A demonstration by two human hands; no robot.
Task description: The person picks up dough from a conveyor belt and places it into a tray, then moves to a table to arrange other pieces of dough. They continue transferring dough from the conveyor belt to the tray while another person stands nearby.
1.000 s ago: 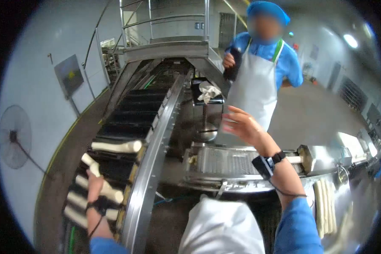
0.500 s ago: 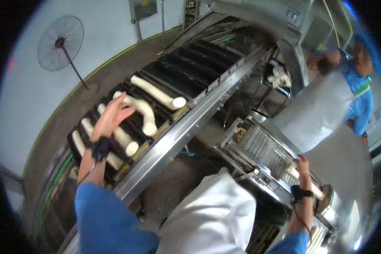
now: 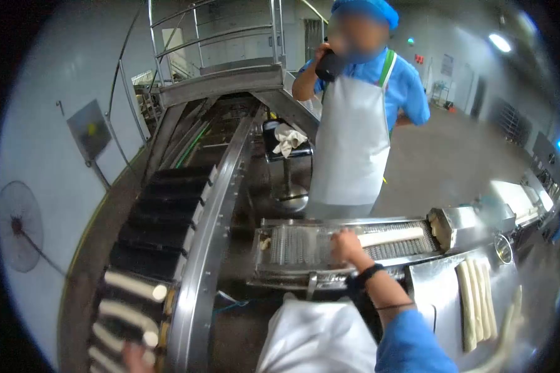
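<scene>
My right hand [image 3: 348,247] is at the left end of a long pale dough rope [image 3: 393,236] on the mesh conveyor [image 3: 302,245]; its fingers curl round that end. My left hand [image 3: 135,357] is smeared by motion at the bottom edge, over the nearer dough ropes in the black trays. Its fingers cannot be made out. A bent dough rope [image 3: 127,314] lies just beyond it, and a straighter dough rope [image 3: 134,285] lies in the tray behind that.
Black trays [image 3: 152,231] run away along the left conveyor with its steel rail [image 3: 213,248]. Several dough ropes [image 3: 476,304] lie on a steel table at the right. A co-worker in a white apron [image 3: 351,137] stands behind the mesh conveyor, near a stool [image 3: 289,152] with a cloth.
The view has swung right and up. My right hand has moved to the dough rope's left end, with more of the rope showing on the mesh. My left hand now shows only at the bottom edge.
</scene>
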